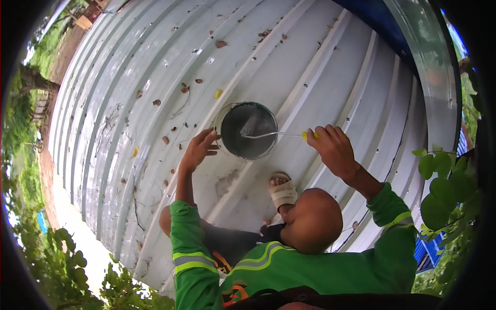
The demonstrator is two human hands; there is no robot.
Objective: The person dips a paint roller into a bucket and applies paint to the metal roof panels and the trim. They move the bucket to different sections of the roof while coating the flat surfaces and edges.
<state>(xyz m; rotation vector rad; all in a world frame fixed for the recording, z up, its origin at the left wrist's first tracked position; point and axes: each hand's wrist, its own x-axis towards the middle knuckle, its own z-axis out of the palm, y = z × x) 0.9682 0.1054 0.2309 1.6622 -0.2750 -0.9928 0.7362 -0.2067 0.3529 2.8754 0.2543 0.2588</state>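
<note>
I've R hand closed on roller; shaft runs L into bucket; L hand, fingers open, nearer rim.

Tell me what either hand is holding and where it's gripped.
The right hand holds a trowel-like tool by its yellow handle end; whether the left grips the bucket can't be told.

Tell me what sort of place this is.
Most likely an outdoor metal roof: ribbed sheeting dotted with screw heads spreads underfoot, dry leaves lie scattered over it, and leafy branches show at the edge of the view.
</note>
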